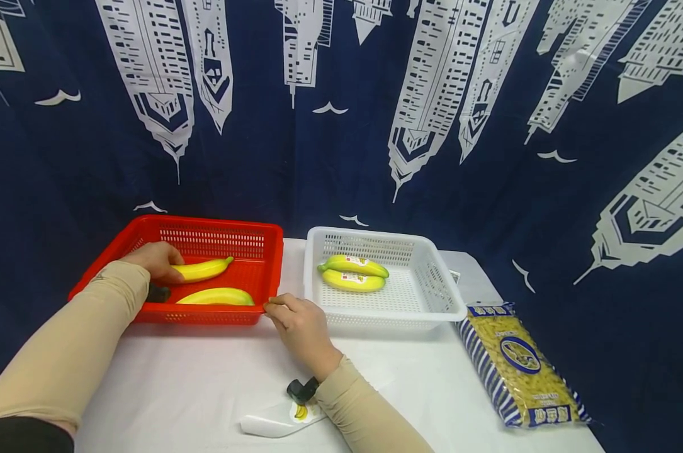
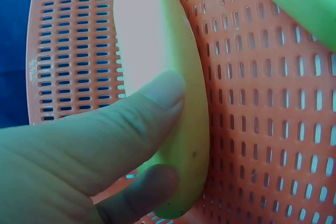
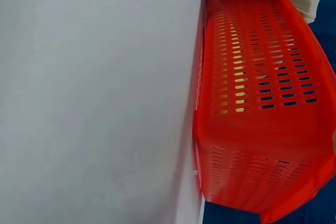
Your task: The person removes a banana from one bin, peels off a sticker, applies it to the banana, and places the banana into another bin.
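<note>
A red plastic basket (image 1: 205,313) stands at the left of the table with two bananas in it. My left hand (image 1: 154,259) reaches inside and grips the left end of the rear banana (image 1: 202,270); in the left wrist view the thumb lies across this banana (image 2: 191,108). Nearer the front wall lies the other banana (image 1: 219,296), apart from the hand. My right hand (image 1: 301,330) pinches the rim at the basket's front right corner. In the right wrist view the basket's outer wall (image 3: 252,129) shows, with only a sliver of fingertip at the edge.
Right of the red basket stands a white basket (image 1: 386,318) holding two bananas (image 1: 354,281) side by side. A bag of pasta (image 1: 519,368) lies at the table's right edge. White plastic packaging with a banana label (image 1: 273,425) lies under the right wrist. Behind hangs a dark blue patterned curtain (image 1: 341,157).
</note>
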A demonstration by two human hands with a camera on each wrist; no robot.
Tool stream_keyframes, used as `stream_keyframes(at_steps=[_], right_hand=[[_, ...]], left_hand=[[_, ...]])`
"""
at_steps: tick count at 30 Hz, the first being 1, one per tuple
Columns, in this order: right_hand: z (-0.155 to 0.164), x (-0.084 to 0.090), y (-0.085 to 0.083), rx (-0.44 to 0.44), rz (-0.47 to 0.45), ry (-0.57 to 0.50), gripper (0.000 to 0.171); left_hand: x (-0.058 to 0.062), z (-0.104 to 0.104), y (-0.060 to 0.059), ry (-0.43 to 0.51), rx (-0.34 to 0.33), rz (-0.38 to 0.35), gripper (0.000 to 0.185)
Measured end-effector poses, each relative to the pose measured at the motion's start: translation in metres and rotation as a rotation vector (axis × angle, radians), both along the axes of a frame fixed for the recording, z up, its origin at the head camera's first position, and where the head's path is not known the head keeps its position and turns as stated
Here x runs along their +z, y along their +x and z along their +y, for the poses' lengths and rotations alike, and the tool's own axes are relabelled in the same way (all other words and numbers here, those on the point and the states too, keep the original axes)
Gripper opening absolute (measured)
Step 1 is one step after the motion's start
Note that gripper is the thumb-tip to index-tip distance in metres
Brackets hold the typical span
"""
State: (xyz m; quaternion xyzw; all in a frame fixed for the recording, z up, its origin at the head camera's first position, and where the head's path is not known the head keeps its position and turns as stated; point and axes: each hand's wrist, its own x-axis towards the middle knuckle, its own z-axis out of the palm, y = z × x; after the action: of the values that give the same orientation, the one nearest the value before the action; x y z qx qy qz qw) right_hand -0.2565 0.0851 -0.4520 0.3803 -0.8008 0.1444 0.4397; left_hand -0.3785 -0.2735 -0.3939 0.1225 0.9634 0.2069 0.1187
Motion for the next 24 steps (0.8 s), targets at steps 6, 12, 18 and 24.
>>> stream_keyframes(at_steps=[6, 12, 18, 24], right_hand=[[0.0, 0.001, 0.0, 0.01, -0.015, -0.01, 0.013], [0.001, 0.002, 0.001, 0.012, -0.014, -0.029, 0.014], [0.0, 0.005, 0.003, 0.014, -0.049, -0.018, 0.014], [0.001, 0.008, 0.006, 0.025, -0.123, -0.001, 0.017]], left_hand=[[-0.002, -0.001, 0.0, -0.021, -0.033, 0.045, 0.037], [0.007, 0.0, 0.002, -0.025, -0.058, 0.094, 0.038], [0.029, 0.005, 0.008, 0.038, -0.07, 0.144, 0.036], [0.053, 0.03, 0.028, 0.178, -0.077, 0.218, 0.039]])
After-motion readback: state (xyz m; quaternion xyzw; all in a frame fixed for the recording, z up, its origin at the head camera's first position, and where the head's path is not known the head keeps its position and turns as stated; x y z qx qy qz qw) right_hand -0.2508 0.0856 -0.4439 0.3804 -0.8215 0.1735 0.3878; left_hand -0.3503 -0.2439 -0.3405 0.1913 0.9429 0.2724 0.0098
